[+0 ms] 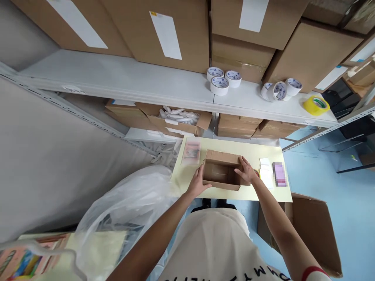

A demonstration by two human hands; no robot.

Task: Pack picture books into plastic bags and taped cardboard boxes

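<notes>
A small open brown cardboard box [219, 171] stands on a pale yellow table [234, 147]. My left hand [197, 183] presses against the box's left wall with its fingers curled round the near corner. My right hand [245, 171] grips the box's right wall, fingers lying over the rim. The box looks empty inside. A flat clear packet with pinkish contents [191, 153] lies on the table just left of the box.
White slips [266, 171] and a pink item [279, 173] lie right of the box. Above, a white shelf [131, 80] carries rolls of white tape [219, 85], a yellow roll [315, 104] and large cartons. A clear plastic bag [129, 203] sits left; an open carton [313, 230] right.
</notes>
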